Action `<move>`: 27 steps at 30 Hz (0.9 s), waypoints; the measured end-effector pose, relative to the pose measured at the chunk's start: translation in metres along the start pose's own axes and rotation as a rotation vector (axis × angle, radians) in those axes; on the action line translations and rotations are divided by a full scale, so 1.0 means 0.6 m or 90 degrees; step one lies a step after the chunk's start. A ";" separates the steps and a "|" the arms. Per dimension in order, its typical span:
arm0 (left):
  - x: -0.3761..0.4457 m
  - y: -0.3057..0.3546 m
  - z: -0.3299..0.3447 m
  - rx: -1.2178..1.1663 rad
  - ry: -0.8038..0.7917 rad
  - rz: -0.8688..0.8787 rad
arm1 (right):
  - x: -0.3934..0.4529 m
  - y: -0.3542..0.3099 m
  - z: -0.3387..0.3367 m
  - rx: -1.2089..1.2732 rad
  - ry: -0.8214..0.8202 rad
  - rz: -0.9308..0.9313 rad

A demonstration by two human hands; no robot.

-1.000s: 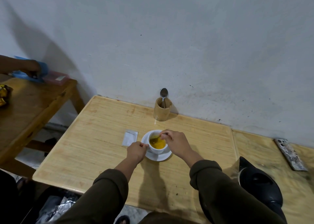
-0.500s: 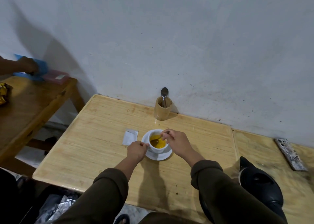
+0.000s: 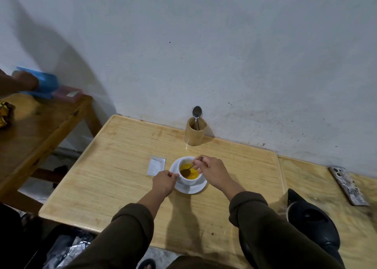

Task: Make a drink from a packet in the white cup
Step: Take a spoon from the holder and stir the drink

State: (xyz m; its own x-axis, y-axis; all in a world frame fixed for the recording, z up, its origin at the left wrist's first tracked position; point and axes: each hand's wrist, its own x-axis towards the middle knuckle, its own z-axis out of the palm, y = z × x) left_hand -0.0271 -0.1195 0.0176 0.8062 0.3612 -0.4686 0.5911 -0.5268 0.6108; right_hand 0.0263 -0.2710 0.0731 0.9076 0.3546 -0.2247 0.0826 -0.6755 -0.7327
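Pale wooden table (image 3: pixel 114 179) against scuffed, perhaps damp-stained, grey-white wall (image 3: pixel 224 54).

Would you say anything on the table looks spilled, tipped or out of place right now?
Nothing stands out. The white cup sits upright on its saucer, no spill shows around it, and the packet lies flat beside it.

White cup (image 3: pixel 188 180) of yellow drink stands upright on its saucer (image 3: pixel 189 189) between both grips; emptied packet (image 3: pixel 156 166) lies flat beyond the left grip (image 3: pixel 164 182).
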 end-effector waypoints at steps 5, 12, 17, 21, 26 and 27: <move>0.000 0.000 0.002 -0.014 -0.002 -0.006 | 0.004 0.000 -0.007 -0.097 0.059 0.013; 0.001 -0.001 0.002 -0.013 0.003 -0.014 | -0.002 0.008 0.000 -0.069 0.012 -0.012; 0.000 0.002 0.003 -0.018 0.003 -0.016 | 0.001 0.001 -0.007 -0.028 -0.002 0.005; 0.000 0.001 0.004 -0.020 0.008 -0.017 | 0.006 0.000 -0.010 -0.136 0.046 0.001; 0.002 -0.002 0.005 -0.023 0.013 -0.016 | 0.002 0.007 0.002 -0.105 0.033 -0.026; 0.002 -0.002 0.005 -0.021 0.014 -0.016 | 0.001 0.007 0.004 -0.094 0.023 -0.036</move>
State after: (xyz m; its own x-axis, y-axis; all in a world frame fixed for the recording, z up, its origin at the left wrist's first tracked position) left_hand -0.0270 -0.1210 0.0144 0.7911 0.3909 -0.4705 0.6116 -0.4913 0.6201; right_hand 0.0263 -0.2723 0.0685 0.9138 0.3731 -0.1603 0.1915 -0.7440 -0.6402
